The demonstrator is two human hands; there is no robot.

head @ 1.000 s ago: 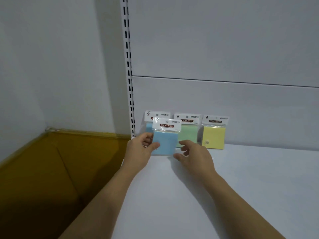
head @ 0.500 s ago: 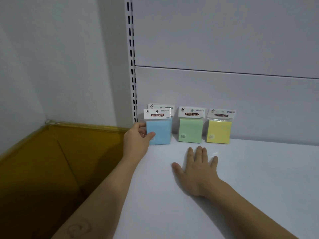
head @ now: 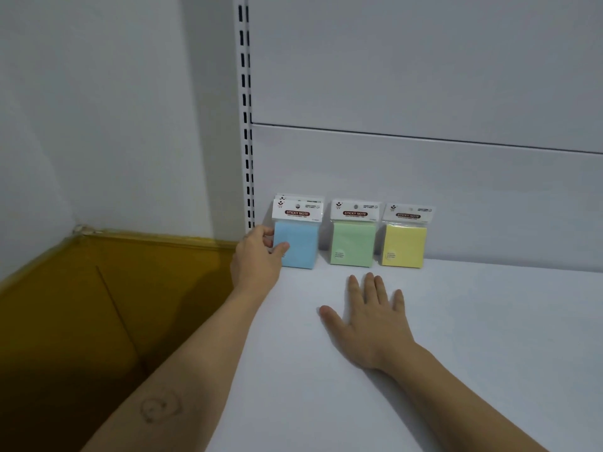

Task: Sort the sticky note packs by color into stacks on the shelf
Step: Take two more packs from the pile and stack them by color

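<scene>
Standing in a row along the back edge of the shelf point(head: 456, 337), by its back left corner: left pack point(head: 298, 243), back pack point(head: 287, 195) behind it, middle pack point(head: 353, 243), right pack point(head: 404, 244). Left of the shelf: box point(head: 98, 288).

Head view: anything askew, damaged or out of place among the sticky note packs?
Nothing stands out. The blue pack, green pack and yellow pack stand upright in a row; a second header peeks out behind the blue pack, which the left hand grips.
</scene>
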